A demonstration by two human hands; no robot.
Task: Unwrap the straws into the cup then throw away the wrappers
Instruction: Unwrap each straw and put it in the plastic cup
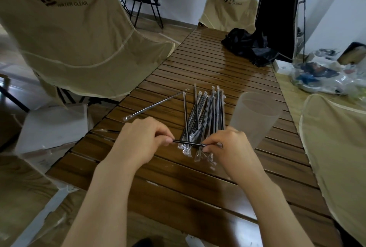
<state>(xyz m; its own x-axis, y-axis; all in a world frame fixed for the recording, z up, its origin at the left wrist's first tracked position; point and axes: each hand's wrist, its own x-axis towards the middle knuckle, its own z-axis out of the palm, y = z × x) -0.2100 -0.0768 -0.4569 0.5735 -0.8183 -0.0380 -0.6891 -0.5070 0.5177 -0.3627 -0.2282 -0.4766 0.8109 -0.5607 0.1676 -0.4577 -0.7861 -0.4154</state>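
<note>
Both hands hold one black straw (188, 143) level above the slatted wooden table (198, 177). My left hand (142, 139) pinches its left part; the wrapper's clear end (107, 130) sticks out past that hand. My right hand (229, 145) pinches the right end. Behind the held straw lies a heap of several wrapped black straws (206, 112). One more wrapped straw (156, 105) lies apart, slanting to the left. A frosted plastic cup (255, 116) stands upright just right of the heap, with nothing visible inside.
Beige folding chairs stand at the left (75, 44), the far end (229, 11) and the right (340, 157). A black cloth bundle (249, 48) lies on the table's far part. Plastic bags (324, 76) sit on a surface at the right. White boxes (51, 125) lie on the floor left.
</note>
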